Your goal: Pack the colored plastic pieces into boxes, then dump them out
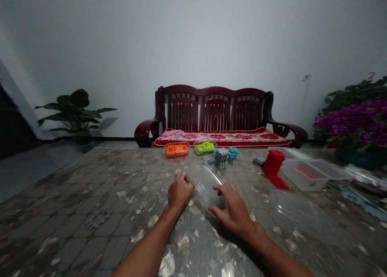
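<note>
In the middle of the table a clear plastic container is tilted between my hands. My left hand grips its left edge, the thumb against the clear wall and the fingers curled. Around its near right side my right hand holds it, thumb and index finger spread along the edge. Beyond the container stand a stack of grey interlocking plastic pieces and some blue pieces. Farther back are a clear box of orange pieces and another of lime-green pieces.
To the right stand red stacked pieces, a translucent box and a clear lid. A grey piece with an opening lies at left on the patterned table. Purple flowers stand at far right; a wooden bench is behind.
</note>
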Motion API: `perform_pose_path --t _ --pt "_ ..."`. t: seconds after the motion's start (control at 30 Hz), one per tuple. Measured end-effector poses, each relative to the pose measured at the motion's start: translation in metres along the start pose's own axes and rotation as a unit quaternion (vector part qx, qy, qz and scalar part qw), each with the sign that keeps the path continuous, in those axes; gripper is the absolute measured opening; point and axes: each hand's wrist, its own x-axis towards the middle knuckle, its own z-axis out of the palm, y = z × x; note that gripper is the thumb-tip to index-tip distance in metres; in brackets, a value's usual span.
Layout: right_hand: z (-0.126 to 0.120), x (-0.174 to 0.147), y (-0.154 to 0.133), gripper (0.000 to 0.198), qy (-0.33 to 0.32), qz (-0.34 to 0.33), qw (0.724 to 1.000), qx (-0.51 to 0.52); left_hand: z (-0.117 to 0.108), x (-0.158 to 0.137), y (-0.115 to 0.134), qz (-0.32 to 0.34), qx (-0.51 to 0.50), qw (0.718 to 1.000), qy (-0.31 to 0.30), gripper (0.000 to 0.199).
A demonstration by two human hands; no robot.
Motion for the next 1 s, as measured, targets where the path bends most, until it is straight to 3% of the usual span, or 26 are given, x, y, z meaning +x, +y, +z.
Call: perform_pose_path --t 0.13,0.27,0.43,0.63,0.83,1.0 --pt "-0.002 0.003 0.004 0.022 0.023 -0.025 0.999 0.015 0.001 0.0 0.0 -0.026 -0.017 1.0 0.006 0.029" --pt "-0.011 0.007 0.017 0.018 0.106 -0.001 0.994 0.04 0.002 0.001 -0.005 -0.049 -0.023 0.998 0.017 0.02" --pt "-0.032 0.007 0.041 0.03 0.158 0.113 0.977 0.083 0.001 0.007 -0.018 -0.108 -0.039 0.993 0.035 0.007" --pt "-0.077 0.006 0.059 0.052 0.225 0.257 0.932 0.125 -0.002 0.014 -0.033 -0.15 -0.054 0.986 0.053 0.023" --pt "-0.137 -0.013 0.098 0.062 0.292 0.378 0.877 0.056 0.001 0.014 -0.039 -0.124 -0.063 0.988 0.072 0.032" --pt "-0.174 -0.056 0.157 0.064 0.259 0.435 0.862 0.025 0.005 0.014 -0.039 -0.047 -0.091 0.991 0.087 0.036"
